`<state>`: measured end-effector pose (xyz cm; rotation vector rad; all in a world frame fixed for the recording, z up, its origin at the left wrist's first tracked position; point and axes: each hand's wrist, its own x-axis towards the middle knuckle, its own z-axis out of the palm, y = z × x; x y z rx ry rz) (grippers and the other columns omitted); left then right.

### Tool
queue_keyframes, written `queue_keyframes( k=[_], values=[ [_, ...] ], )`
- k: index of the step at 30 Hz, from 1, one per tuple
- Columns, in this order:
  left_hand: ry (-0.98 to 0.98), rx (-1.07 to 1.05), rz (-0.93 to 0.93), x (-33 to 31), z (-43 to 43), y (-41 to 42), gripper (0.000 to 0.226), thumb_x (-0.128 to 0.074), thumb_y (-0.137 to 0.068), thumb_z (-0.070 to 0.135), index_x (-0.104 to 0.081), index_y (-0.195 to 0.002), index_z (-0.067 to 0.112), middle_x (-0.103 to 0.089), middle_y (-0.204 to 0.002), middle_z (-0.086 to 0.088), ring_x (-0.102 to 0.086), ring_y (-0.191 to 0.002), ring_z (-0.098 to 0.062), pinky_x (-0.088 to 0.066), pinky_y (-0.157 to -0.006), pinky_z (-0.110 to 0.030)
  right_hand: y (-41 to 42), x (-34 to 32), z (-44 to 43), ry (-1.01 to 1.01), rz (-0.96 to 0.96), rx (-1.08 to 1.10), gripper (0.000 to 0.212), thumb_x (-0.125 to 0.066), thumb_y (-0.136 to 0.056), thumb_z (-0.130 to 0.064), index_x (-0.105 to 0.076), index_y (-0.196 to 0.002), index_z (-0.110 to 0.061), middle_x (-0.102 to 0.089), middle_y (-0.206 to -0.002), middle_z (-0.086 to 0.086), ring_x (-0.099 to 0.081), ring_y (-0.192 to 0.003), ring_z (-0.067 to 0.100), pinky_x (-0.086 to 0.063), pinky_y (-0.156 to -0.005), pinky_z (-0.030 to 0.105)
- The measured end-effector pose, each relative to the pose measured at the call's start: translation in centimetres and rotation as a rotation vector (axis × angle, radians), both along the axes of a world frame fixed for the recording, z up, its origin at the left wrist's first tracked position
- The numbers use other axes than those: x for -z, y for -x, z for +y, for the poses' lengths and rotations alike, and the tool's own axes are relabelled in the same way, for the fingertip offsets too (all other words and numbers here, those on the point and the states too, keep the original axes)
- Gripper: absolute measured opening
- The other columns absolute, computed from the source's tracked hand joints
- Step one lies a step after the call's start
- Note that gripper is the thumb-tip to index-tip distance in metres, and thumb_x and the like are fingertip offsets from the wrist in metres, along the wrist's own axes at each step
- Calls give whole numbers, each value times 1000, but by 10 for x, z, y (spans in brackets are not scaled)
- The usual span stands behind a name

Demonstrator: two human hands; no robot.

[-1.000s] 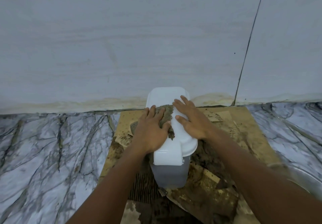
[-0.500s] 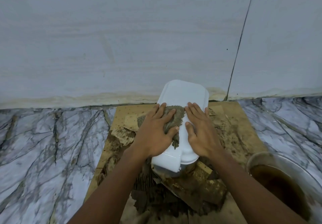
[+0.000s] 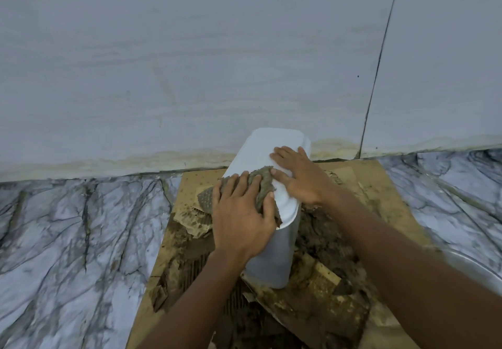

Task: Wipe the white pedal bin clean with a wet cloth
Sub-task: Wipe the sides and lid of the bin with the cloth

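Observation:
The white pedal bin stands on torn, wet cardboard near the wall, its lid tilted toward the right. A grey-green wet cloth lies across the lid's near left part. My left hand presses flat on the cloth, fingers spread over it, the thumb hooked around its right edge. My right hand rests flat on the bare lid just right of the cloth, fingers pointing left. The bin's grey-white body shows below my left wrist. The pedal is hidden.
Soggy brown cardboard covers the floor under the bin, with ripped, muddy pieces in front. Veined marble floor spreads left and right. A pale tiled wall rises right behind. A clear bowl's rim shows at the right edge.
The bin's lid has turned so its far end swings right. My left hand and the cloth slid to the lid's left edge; my right hand moved farther up the lid.

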<state>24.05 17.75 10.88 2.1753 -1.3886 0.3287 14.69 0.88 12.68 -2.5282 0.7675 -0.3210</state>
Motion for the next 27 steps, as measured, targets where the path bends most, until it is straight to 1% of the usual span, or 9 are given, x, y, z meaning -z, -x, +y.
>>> queue_keyframes(
  k=[3,6,9,13,15,17,19,23,27],
  values=[
    [63,40,-20,-12,-19,-18,47,-48,-95,45,-71,-127,19,-71,-127,-2,-60,-125,-22,-38,-111,-49,-8,-5,-25,-47,-30,-2,54,-34,-104,-49,-34,-154,-28,-19,-165,-9,-6,-153,7,3,-125,34],
    [68,130,-34,-35,-47,-38,35,-51,-94,41,-75,-108,20,-75,-101,2,-65,-99,-21,-45,-94,-44,-17,-10,-45,-88,-76,55,52,-34,-104,-48,-39,-151,-27,-24,-164,-6,-11,-152,8,1,-124,33],
    [27,209,-23,-48,-62,-59,37,-49,-94,42,-76,-107,20,-75,-98,3,-64,-94,-21,-46,-89,-42,-27,-10,-47,-78,-139,151,52,-34,-105,-46,-44,-149,-22,-31,-162,0,-17,-152,14,0,-124,35],
    [52,256,8,-33,-36,-89,43,-52,-95,41,-73,-124,17,-73,-122,-3,-61,-117,-21,-40,-102,-36,-44,-8,-9,25,-105,187,56,-29,-106,-45,-38,-152,-15,-27,-163,6,-13,-153,20,5,-123,36],
    [48,254,35,-21,-14,-102,51,-47,-95,46,-70,-130,17,-69,-131,-4,-58,-126,-21,-39,-109,-38,-53,-6,9,102,-58,150,58,-31,-105,-46,-38,-152,-14,-29,-162,8,-15,-152,22,5,-123,36],
    [47,210,100,-11,4,-110,56,-46,-94,51,-67,-134,17,-64,-139,-4,-52,-134,-21,-33,-115,-35,-58,-7,9,135,-35,83,57,-37,-103,-49,-42,-150,-16,-32,-161,5,-19,-150,21,6,-123,37],
    [27,136,179,-7,14,-109,63,-43,-93,59,-62,-140,22,-56,-149,0,-43,-142,-17,-27,-119,-33,-57,-10,-10,59,8,43,58,-39,-101,-54,-41,-151,-25,-26,-163,-1,-13,-152,17,5,-124,38],
    [-18,53,227,-5,12,-86,69,-37,-90,62,-57,-144,25,-45,-158,1,-31,-151,-17,-25,-124,-47,-39,-7,-48,14,107,53,62,-35,-97,-63,-31,-153,-38,-14,-167,-7,-2,-154,15,-5,-124,40],
    [28,-15,236,0,16,-74,63,-41,-92,54,-59,-143,22,-46,-157,-1,-32,-150,-18,-28,-122,-49,-34,10,-29,154,36,66,58,-25,-103,-54,-29,-156,-30,-12,-167,1,-2,-154,18,5,-124,36]
  ],
)
